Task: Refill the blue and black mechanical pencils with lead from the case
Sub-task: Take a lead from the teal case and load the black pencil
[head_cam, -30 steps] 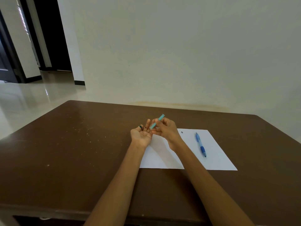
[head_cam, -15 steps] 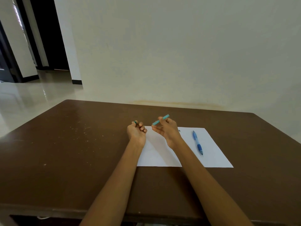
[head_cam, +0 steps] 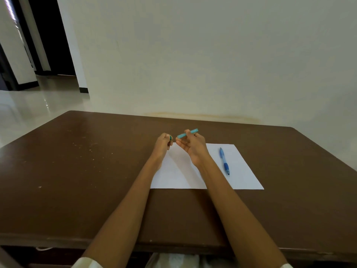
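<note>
one pencil (head_cam: 224,161), one case (head_cam: 187,133), one sheet (head_cam: 241,171)

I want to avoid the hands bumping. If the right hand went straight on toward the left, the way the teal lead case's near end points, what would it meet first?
Probably the left hand, which grips something small just beyond the lead case held by the right hand; depth is uncertain.

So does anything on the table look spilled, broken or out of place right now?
Nothing stands out. The blue pencil lies flat on the white paper; the right hand pinches the teal lead case, and the left hand grips something small and teal. No black pencil shows.
</note>
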